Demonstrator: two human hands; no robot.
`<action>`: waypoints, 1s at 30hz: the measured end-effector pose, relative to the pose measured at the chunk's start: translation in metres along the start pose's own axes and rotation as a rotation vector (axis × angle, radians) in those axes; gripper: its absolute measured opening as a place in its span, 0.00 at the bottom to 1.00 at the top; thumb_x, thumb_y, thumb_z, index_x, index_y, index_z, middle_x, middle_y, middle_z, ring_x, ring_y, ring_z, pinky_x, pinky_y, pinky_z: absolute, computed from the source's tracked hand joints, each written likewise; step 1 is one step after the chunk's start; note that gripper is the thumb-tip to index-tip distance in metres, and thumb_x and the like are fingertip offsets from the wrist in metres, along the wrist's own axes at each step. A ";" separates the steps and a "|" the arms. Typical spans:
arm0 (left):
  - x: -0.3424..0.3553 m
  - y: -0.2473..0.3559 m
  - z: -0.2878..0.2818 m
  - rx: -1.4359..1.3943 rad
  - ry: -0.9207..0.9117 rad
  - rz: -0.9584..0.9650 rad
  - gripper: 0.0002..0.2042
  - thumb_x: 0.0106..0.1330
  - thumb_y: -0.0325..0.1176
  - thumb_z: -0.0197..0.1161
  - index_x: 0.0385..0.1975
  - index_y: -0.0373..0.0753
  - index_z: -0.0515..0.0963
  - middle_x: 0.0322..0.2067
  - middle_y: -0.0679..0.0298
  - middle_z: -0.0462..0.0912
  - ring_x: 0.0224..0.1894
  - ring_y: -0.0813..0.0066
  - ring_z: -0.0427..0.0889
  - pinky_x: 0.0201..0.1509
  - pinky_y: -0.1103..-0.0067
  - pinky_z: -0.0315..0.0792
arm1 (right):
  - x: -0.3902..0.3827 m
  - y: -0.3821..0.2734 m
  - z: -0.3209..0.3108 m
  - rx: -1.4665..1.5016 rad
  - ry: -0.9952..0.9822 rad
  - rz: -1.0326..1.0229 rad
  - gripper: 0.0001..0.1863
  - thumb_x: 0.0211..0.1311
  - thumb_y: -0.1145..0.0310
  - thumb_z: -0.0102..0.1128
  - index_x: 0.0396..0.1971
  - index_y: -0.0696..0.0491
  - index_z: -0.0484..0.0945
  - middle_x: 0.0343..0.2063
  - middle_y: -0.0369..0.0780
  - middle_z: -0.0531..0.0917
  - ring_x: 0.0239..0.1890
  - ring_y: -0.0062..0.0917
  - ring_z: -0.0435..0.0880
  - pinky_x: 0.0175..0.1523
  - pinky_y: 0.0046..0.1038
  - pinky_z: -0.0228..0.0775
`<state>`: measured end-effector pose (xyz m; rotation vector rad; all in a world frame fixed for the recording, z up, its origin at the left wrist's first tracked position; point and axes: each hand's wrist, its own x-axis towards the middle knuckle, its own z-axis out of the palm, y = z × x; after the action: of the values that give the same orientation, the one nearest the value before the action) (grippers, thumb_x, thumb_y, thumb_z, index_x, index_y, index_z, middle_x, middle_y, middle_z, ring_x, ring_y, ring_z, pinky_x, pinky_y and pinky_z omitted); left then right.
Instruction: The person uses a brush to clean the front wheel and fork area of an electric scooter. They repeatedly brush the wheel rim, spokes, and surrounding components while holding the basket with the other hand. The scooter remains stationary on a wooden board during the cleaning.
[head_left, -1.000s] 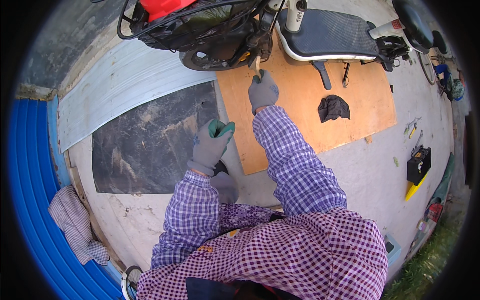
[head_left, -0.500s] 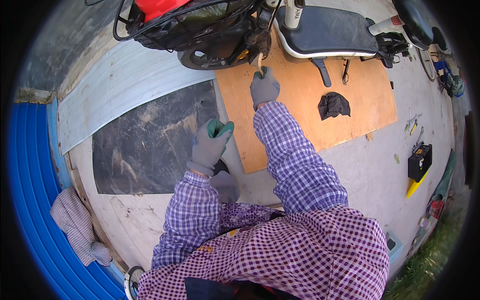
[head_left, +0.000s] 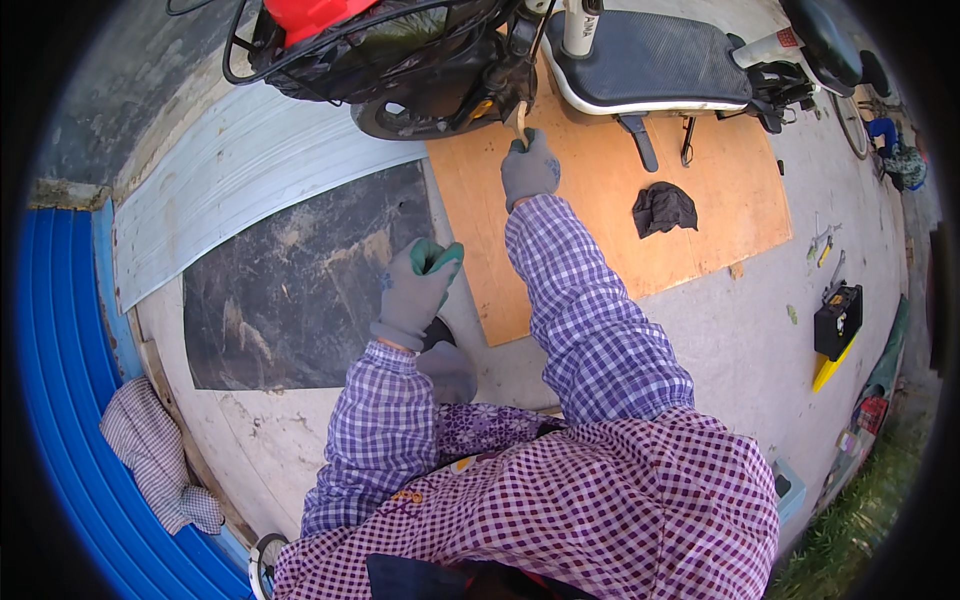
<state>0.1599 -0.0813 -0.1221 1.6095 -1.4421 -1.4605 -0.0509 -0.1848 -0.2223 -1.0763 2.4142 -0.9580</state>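
My right hand [head_left: 530, 168], in a grey glove with a green palm, reaches forward and is closed round a brush [head_left: 522, 124] with a pale wooden handle. The brush's far end is beside the lower front fork [head_left: 512, 78] of a scooter and is hard to make out against it. Next to the fork is the dark front wheel [head_left: 425, 112]. My left hand [head_left: 415, 290], gloved the same way, hovers nearer to me above a black sheet [head_left: 300, 280]. Its fingers are curled in toward the thumb, and nothing shows in them.
The scooter's footboard [head_left: 645, 60] stretches right above an orange-brown board [head_left: 600, 225], where a crumpled black cloth [head_left: 665, 209] lies. A black toolbox [head_left: 838, 322] and loose tools [head_left: 825, 245] are at right. A checked garment [head_left: 155, 450] hangs over blue corrugated metal [head_left: 65, 400] at left.
The brush in my right hand has tipped slightly more upright and stays beside the fork. My left hand keeps its curled pose. The whole view has shifted a little.
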 end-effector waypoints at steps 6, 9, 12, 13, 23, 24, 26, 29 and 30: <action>0.000 0.006 0.001 0.005 -0.001 -0.025 0.15 0.66 0.39 0.73 0.29 0.36 0.77 0.20 0.71 0.74 0.21 0.85 0.68 0.23 0.81 0.64 | -0.014 0.016 -0.009 -0.106 -0.179 0.059 0.16 0.69 0.62 0.60 0.54 0.50 0.80 0.42 0.50 0.88 0.46 0.46 0.87 0.51 0.43 0.77; 0.000 0.005 0.001 0.049 0.038 0.002 0.15 0.66 0.40 0.74 0.28 0.36 0.76 0.20 0.70 0.74 0.21 0.85 0.69 0.23 0.81 0.64 | -0.030 0.012 -0.004 0.016 -0.071 0.038 0.17 0.68 0.62 0.61 0.53 0.52 0.80 0.41 0.50 0.88 0.46 0.47 0.87 0.51 0.43 0.76; 0.003 0.004 0.000 0.094 0.070 0.024 0.16 0.65 0.39 0.75 0.28 0.36 0.75 0.20 0.70 0.73 0.21 0.85 0.70 0.23 0.80 0.65 | -0.019 -0.003 -0.001 0.054 -0.008 0.004 0.18 0.69 0.63 0.58 0.55 0.53 0.79 0.42 0.52 0.87 0.46 0.48 0.86 0.51 0.46 0.76; 0.003 0.004 0.000 0.075 0.089 0.031 0.16 0.65 0.38 0.75 0.27 0.36 0.75 0.20 0.70 0.74 0.21 0.85 0.70 0.23 0.80 0.65 | -0.010 -0.008 -0.002 0.061 -0.041 0.018 0.18 0.69 0.63 0.58 0.55 0.53 0.79 0.43 0.52 0.87 0.47 0.49 0.86 0.51 0.46 0.76; 0.004 0.007 0.002 -0.265 0.209 0.020 0.20 0.66 0.32 0.74 0.21 0.42 0.65 0.18 0.75 0.66 0.18 0.87 0.66 0.20 0.82 0.61 | -0.020 0.013 -0.002 0.061 -0.102 0.051 0.15 0.68 0.63 0.59 0.49 0.54 0.82 0.32 0.47 0.88 0.39 0.41 0.88 0.47 0.41 0.76; 0.003 0.008 0.002 -0.259 0.216 0.028 0.21 0.66 0.32 0.74 0.21 0.42 0.64 0.18 0.75 0.65 0.18 0.87 0.66 0.20 0.81 0.61 | -0.023 0.014 0.002 0.079 -0.051 0.005 0.15 0.68 0.63 0.59 0.49 0.54 0.82 0.31 0.47 0.88 0.38 0.41 0.88 0.46 0.40 0.76; 0.000 0.009 0.002 -0.214 0.201 -0.004 0.17 0.66 0.29 0.72 0.21 0.39 0.68 0.19 0.74 0.67 0.23 0.87 0.64 0.25 0.80 0.61 | -0.023 0.014 0.009 0.115 0.065 -0.052 0.14 0.68 0.63 0.59 0.48 0.55 0.82 0.29 0.46 0.88 0.36 0.40 0.88 0.44 0.40 0.77; -0.001 0.015 0.002 -0.194 0.186 -0.045 0.17 0.66 0.28 0.71 0.20 0.37 0.69 0.20 0.74 0.66 0.25 0.86 0.62 0.28 0.78 0.60 | 0.003 0.008 0.015 0.155 -0.149 0.125 0.16 0.68 0.63 0.60 0.50 0.55 0.81 0.42 0.51 0.88 0.46 0.49 0.86 0.51 0.44 0.76; -0.001 0.016 0.002 -0.197 0.184 -0.061 0.17 0.66 0.28 0.72 0.20 0.38 0.69 0.20 0.74 0.66 0.25 0.86 0.62 0.27 0.78 0.59 | 0.009 0.008 0.015 0.141 -0.205 0.160 0.16 0.68 0.64 0.61 0.50 0.55 0.81 0.41 0.50 0.88 0.44 0.47 0.87 0.50 0.43 0.76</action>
<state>0.1523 -0.0845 -0.1078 1.6287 -1.1203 -1.4000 -0.0528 -0.1946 -0.2386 -0.8709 2.1940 -0.9028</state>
